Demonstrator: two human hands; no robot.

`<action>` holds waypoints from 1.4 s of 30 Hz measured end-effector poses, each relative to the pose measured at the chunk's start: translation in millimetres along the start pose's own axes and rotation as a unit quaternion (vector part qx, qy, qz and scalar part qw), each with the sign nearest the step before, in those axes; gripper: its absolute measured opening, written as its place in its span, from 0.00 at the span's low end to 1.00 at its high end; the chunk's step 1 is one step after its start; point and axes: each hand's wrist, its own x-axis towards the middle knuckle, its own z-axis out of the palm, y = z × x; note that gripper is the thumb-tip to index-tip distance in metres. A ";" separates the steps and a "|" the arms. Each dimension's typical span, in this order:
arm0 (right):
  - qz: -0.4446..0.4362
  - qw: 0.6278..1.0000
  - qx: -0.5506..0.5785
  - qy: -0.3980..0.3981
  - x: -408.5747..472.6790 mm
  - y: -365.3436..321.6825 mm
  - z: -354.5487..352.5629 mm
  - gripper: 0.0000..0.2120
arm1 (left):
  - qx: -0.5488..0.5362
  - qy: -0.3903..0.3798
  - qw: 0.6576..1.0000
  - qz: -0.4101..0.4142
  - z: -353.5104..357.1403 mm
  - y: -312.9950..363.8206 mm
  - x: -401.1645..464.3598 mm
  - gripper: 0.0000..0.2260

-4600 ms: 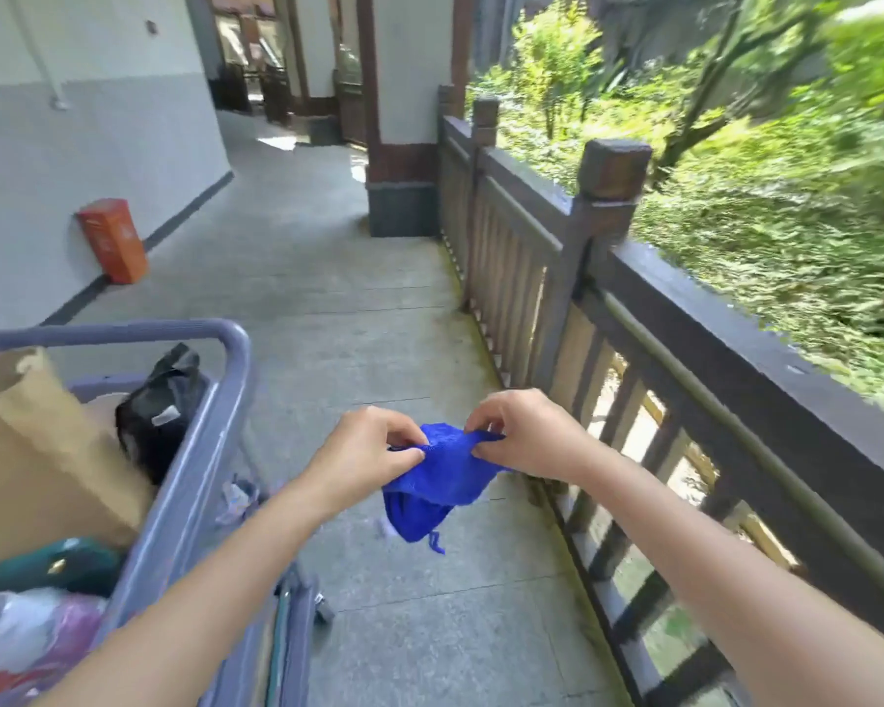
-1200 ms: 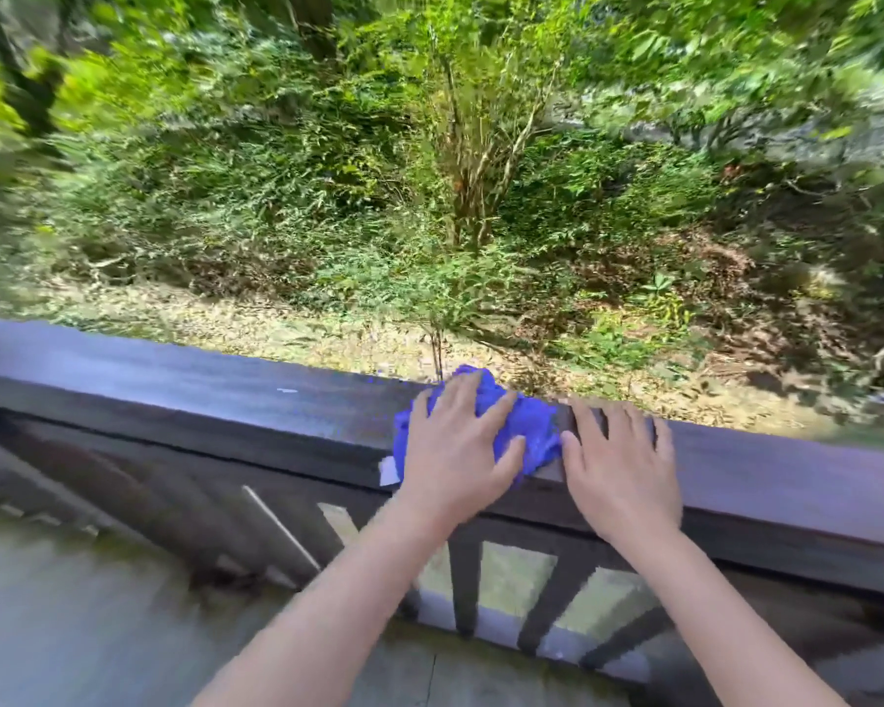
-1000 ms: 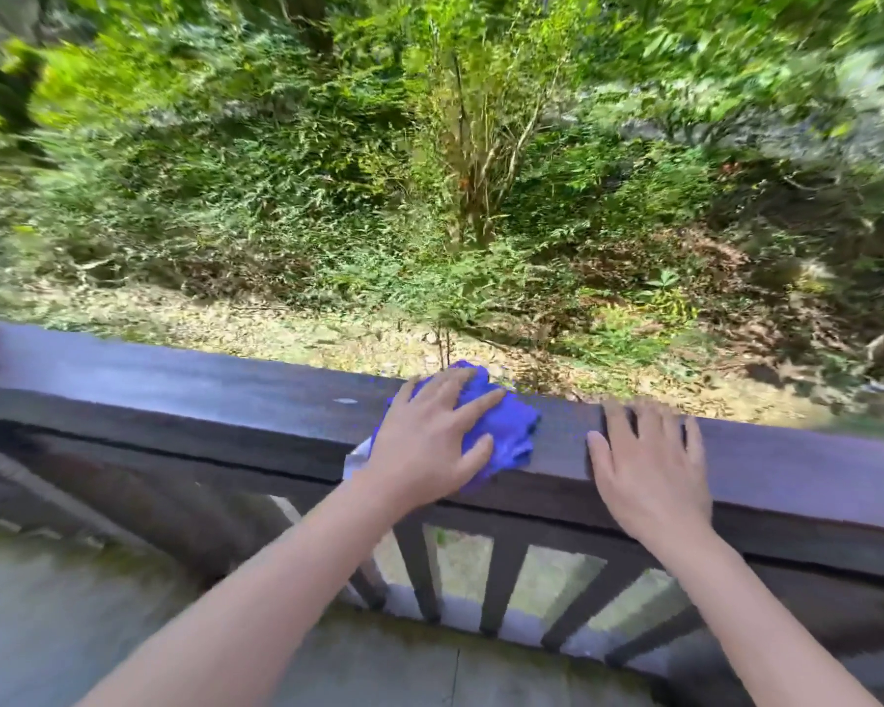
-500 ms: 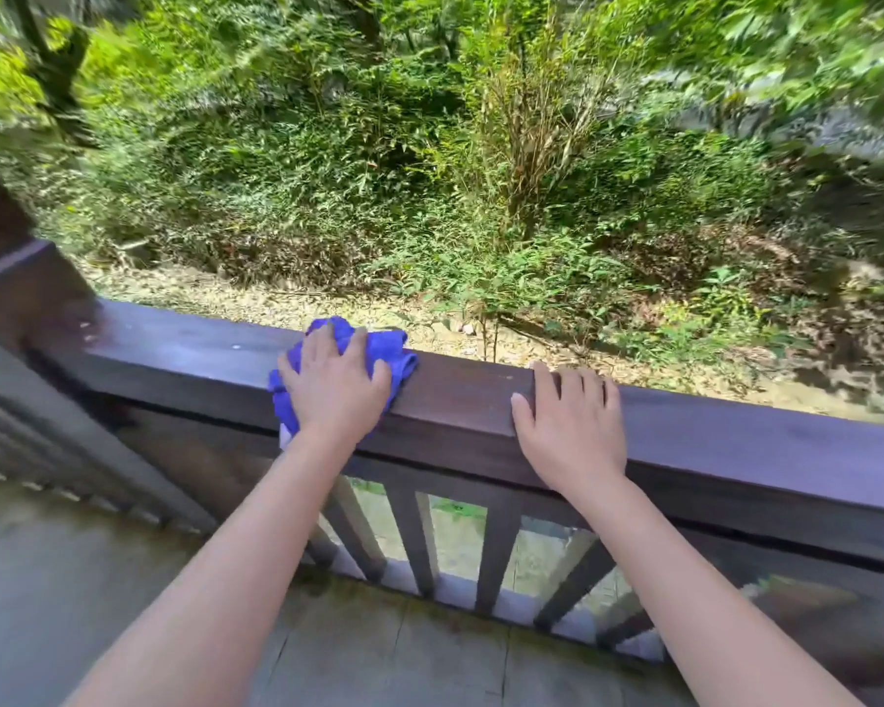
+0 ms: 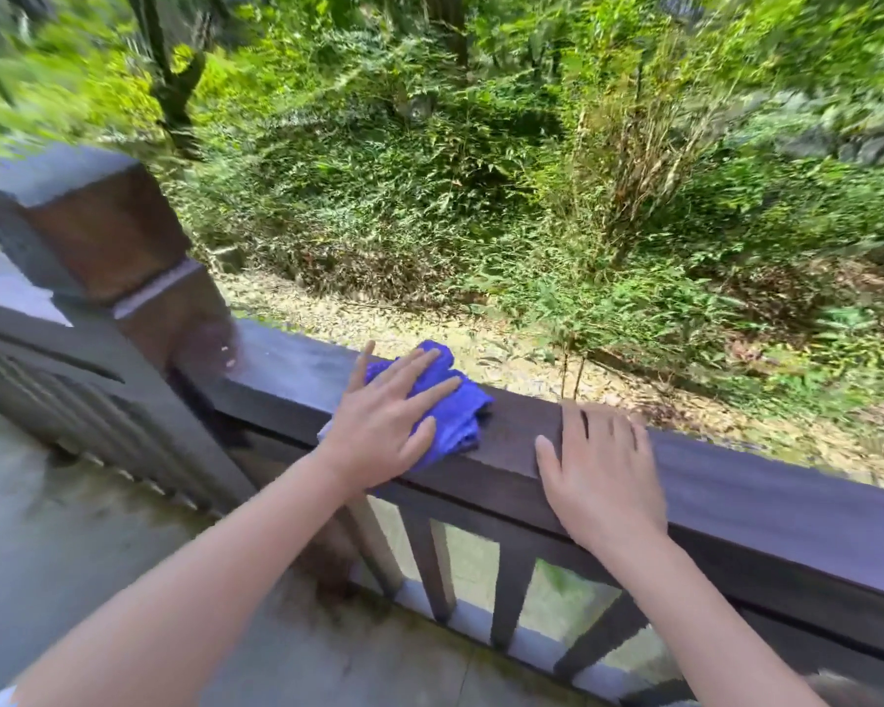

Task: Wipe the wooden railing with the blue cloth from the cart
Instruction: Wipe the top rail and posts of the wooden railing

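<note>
left hand (image 5: 386,426) flat, fingers spread, pressing blue cloth (image 5: 455,405) on wooden railing (image 5: 511,436); post (image 5: 123,257) near left. right hand (image 5: 600,472) flat, empty, beside cloth.

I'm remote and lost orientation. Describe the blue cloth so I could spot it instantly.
Find the dark wooden railing crossing the view, with its square post on the left. Just right of that post, on the top rail, the left hand presses flat on the blue cloth. It is the only bright blue, crumpled thing there; the right hand rests bare.
</note>
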 end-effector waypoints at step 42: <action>-0.007 0.997 0.052 -0.057 86.2 -260.3 37.8 0.27 | -0.083 -0.128 0.987 -0.051 -12.4 -223.8 -51.4 0.30</action>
